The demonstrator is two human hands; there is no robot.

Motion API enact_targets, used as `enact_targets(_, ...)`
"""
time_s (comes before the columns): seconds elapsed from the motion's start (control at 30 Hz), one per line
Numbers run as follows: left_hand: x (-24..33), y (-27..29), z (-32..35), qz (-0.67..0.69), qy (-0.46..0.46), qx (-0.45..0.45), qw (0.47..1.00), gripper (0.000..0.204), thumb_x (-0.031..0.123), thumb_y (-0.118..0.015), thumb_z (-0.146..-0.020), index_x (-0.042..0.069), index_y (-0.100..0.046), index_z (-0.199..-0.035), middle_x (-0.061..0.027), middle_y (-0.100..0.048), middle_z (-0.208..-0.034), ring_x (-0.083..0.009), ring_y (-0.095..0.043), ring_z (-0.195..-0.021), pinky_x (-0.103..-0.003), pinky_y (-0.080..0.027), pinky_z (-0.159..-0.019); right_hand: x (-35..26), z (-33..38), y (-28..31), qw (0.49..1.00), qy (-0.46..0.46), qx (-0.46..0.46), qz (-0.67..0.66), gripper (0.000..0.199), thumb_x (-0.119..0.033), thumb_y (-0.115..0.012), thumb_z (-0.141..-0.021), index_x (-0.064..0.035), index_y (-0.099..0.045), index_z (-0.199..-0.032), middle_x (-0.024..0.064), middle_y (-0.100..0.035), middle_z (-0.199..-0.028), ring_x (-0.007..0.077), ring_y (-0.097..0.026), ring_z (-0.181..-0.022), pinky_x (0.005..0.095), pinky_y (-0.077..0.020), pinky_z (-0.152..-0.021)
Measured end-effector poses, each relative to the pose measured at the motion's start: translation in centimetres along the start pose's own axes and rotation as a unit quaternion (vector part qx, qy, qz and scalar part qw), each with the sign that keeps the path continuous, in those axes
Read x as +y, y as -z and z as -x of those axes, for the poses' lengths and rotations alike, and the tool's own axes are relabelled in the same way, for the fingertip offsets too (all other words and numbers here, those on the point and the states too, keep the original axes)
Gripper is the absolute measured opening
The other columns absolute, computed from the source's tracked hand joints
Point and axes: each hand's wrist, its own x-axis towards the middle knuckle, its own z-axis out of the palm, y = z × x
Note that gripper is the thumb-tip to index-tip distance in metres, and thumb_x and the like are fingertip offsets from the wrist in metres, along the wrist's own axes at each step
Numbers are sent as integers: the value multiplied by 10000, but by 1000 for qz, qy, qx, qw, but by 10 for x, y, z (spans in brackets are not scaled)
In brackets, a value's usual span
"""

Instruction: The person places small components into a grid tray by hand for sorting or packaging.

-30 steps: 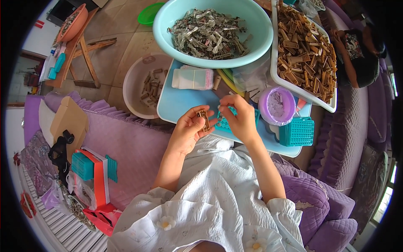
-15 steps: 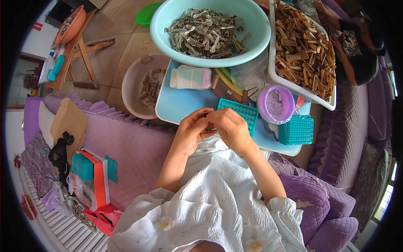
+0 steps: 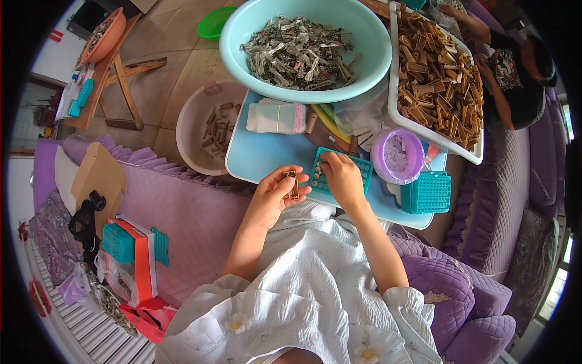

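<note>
My left hand (image 3: 270, 197) holds a small brown rectangular casing (image 3: 293, 184) between thumb and fingers, over my lap at the table's near edge. My right hand (image 3: 344, 181) reaches over a teal tray with rows of round pockets (image 3: 364, 167). Its fingertips are drawn together at the tray; whatever they pinch, if anything, is too small to make out. Several small pale round pieces (image 3: 316, 176) sit in the tray's left part. Just right of the tray stands a purple tub (image 3: 416, 147) with thin whitish pieces inside.
A blue table (image 3: 242, 151) carries bundled clear bags (image 3: 277, 117) and stacked teal trays (image 3: 427, 193). Beyond are a light-blue basin (image 3: 233, 67) of wrapped pieces and a white bin (image 3: 394, 97) of brown casings. A pale basin (image 3: 187, 133) stands left; another person (image 3: 512, 79) sits far right.
My right hand has left the brown casing and moved right, onto the teal tray. My left hand keeps the casing, now in plain view. Small pale pieces show in the tray.
</note>
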Motion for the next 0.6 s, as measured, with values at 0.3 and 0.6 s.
enact_targets(0.3, 5, -4, 3, 0, 7, -37, 999, 295, 167, -521, -832, 23, -469, -1084, -95, -559, -970, -204, -594, -822, -281, -509, -679, 8, -4, 8, 998, -48, -23, -34, 161, -37, -552, -706, -42, -530, -866, 133, -528, -762, 326, -540, -690, 393, -443, -604)
enact_targets(0.6, 10, -18, 13, -29, -6, -61, 998, 334, 184, -523, -832, 12, -450, -1109, -92, -551, -989, -187, -588, -844, -278, -512, -701, -49, 11, 25, 957, 48, 202, -200, 270, 44, -623, -659, -22, -513, -896, 83, -593, -769, 181, -592, -645, 271, -472, -591)
